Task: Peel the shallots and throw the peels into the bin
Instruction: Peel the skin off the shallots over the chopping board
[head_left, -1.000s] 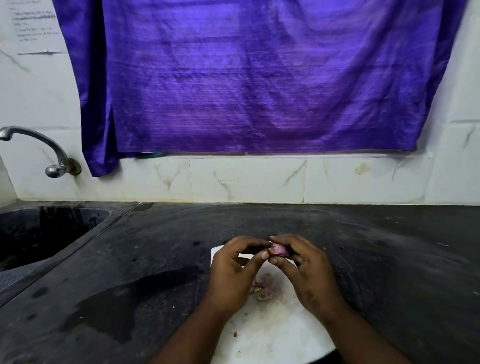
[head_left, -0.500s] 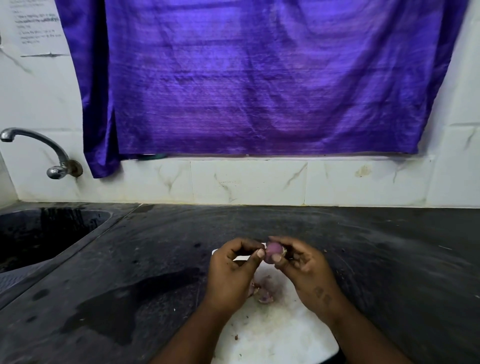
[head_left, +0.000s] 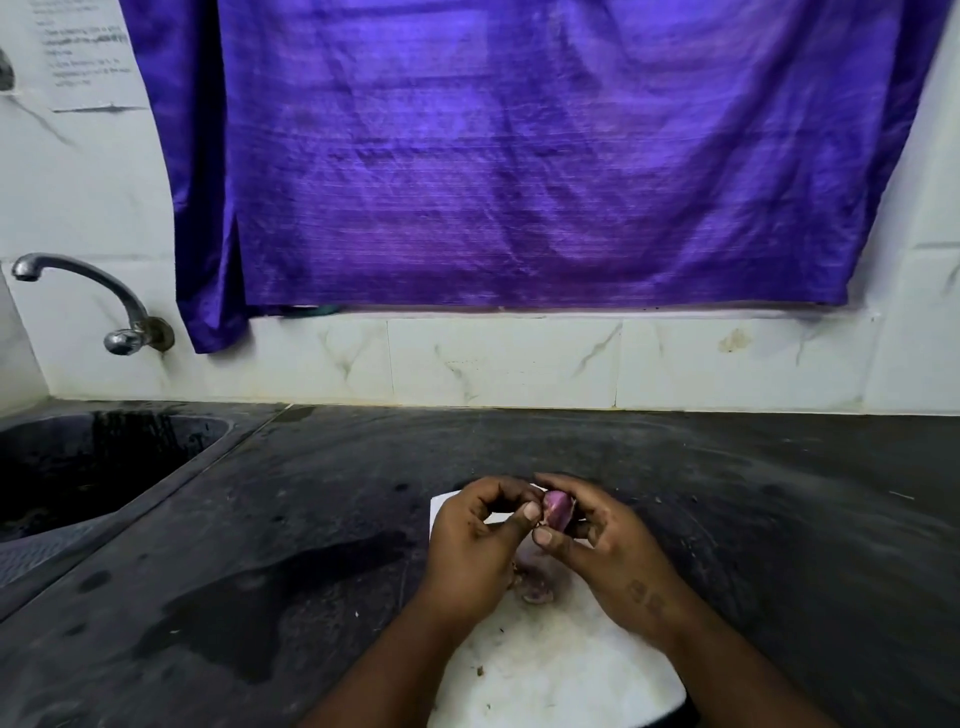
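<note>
A small purple shallot (head_left: 557, 508) sits between the fingertips of both hands, above a white cutting board (head_left: 561, 670). My right hand (head_left: 605, 545) grips it from the right, thumb underneath. My left hand (head_left: 480, 540) pinches at its left side with thumb and forefinger, where a bit of skin shows. A small heap of purple peels (head_left: 537, 590) lies on the board below the hands, partly hidden by them. No bin is in view.
The dark stone counter (head_left: 779, 519) has a wet patch (head_left: 249, 613) left of the board. A sink (head_left: 93, 467) with a metal tap (head_left: 104, 301) is at the far left. A purple curtain (head_left: 519, 156) hangs over the tiled back wall.
The shallot has turned in my fingers and shows more bare purple flesh. My left thumb has shifted onto its left side. Both hands stay over the board's far end.
</note>
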